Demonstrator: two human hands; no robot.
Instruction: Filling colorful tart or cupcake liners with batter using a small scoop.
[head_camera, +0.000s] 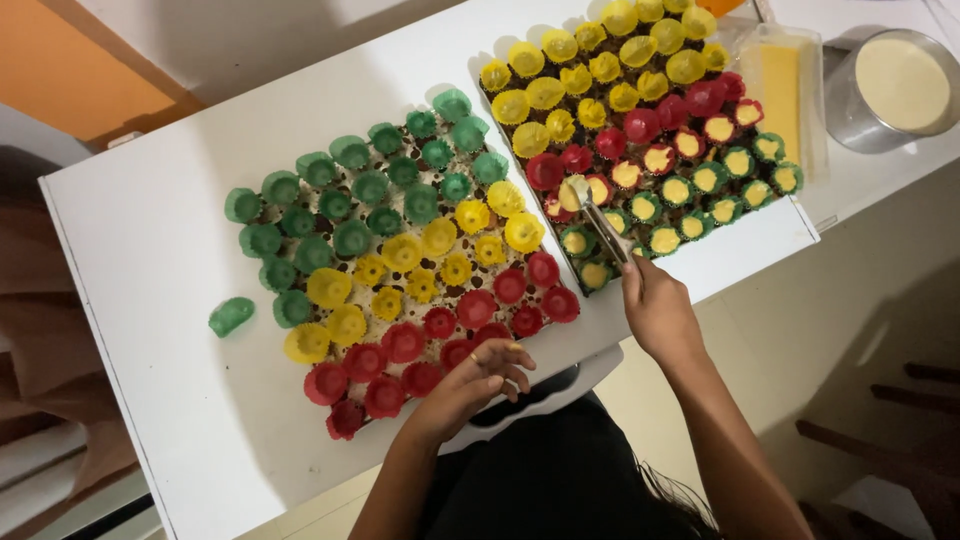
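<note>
Occluded and cropped items, head view

The round metal bowl of pale batter (893, 88) is cut by the right edge; the top row of yellow paper cups (650, 12) is cropped. The right hand (655, 312) hides the metal spoon (598, 222) handle end.

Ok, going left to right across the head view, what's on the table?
Stray green cup → tray of empty cups with the left hand at its near edge → spoon held by the right hand → tray of part-filled cups → round bowl of batter.

Head view, steeply down, near table (150, 230)
</note>
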